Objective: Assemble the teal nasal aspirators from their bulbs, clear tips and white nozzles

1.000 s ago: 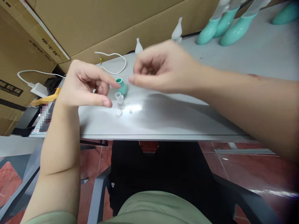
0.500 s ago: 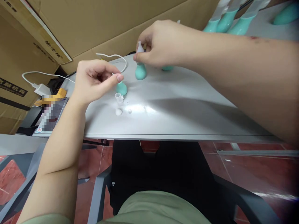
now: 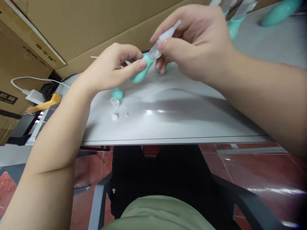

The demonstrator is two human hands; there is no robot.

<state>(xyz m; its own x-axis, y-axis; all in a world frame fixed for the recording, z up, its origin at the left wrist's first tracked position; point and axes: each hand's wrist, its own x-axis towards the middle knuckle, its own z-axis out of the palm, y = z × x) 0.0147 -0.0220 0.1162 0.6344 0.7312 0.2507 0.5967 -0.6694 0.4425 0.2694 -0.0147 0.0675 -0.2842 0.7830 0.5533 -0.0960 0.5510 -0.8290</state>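
Note:
My left hand grips the teal bulb of a nasal aspirator between thumb and fingers. The aspirator tilts up to the right, above the table. Around its clear upper part and whitish pointed tip, my right hand is closed, thumb in front. Below my left hand another teal bulb rests on the table, its top hidden by the hand. Next to it are a small clear cup, a white round cap and tiny clear pieces. Behind my right fingers a further teal bulb shows in part.
Several teal-and-clear aspirators and a teal bulb lie at the back right of the grey table. Cardboard walls off the back. A white charger with cable and a yellow object are at the left.
The aspirator has been lifted off the table and tilted. My left hand has moved right and now holds its bulb; my right hand has moved up and right with its upper part.

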